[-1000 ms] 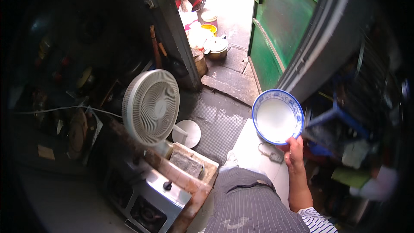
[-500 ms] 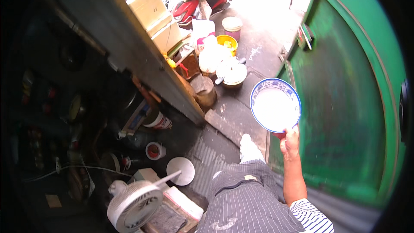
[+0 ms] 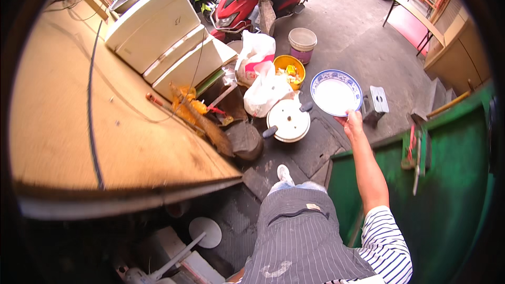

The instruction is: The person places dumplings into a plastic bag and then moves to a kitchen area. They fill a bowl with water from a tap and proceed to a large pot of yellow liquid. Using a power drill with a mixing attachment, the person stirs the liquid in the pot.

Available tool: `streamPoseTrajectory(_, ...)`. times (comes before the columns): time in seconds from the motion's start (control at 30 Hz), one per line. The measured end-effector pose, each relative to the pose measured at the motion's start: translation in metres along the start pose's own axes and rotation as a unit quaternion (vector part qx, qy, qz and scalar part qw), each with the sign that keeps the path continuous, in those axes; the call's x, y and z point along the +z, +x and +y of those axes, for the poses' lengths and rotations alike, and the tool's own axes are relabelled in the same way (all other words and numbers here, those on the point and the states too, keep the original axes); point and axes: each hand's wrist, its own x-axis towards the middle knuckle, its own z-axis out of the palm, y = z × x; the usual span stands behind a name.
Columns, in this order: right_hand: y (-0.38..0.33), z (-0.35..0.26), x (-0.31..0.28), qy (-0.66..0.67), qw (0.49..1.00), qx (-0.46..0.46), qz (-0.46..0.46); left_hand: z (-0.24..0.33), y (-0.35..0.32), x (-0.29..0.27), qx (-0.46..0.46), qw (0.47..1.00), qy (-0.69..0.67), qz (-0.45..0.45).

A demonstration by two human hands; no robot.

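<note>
My right hand [image 3: 351, 122] reaches forward and grips the near rim of a wide white bowl [image 3: 335, 94] with a blue patterned border. The bowl is held in the air, its inside facing up; that inside is so bright that I cannot tell whether anything lies in it. To its left on the ground stands a white-lidded pot [image 3: 289, 121] with dark handles. Beyond the pot is a yellow bucket [image 3: 301, 82] with pale and yellow scraps inside. My left hand is out of sight, with only a bit of arm at the lower edge.
White plastic bags [image 3: 265, 97] and foam boxes [image 3: 158, 26] line the left. A small grey stool [image 3: 377, 101] stands right of the bowl. The green door [image 3: 447, 163] is at my right. A red scooter [image 3: 236, 8] and a lidded pail [image 3: 302, 42] stand farther out.
I have moved forward through the doorway, and the view has shifted outdoors. The bowl stays in my right hand, with the arm stretched farther out. The fan has almost left the view.
</note>
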Motion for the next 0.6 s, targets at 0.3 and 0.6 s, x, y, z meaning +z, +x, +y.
streamPoseTrajectory(0.3, 0.287, 0.003, 0.086, -0.207, 0.971, 0.015, 0.116, 0.130, 0.074, 0.037, -0.181, 0.877, -0.435, 0.091)
streamPoseTrajectory(0.6, 0.466, -0.007, 0.151, -0.693, 0.675, -0.158, 0.195, 0.207, 0.003, 0.156, -0.374, 0.839, -0.392, 0.054)
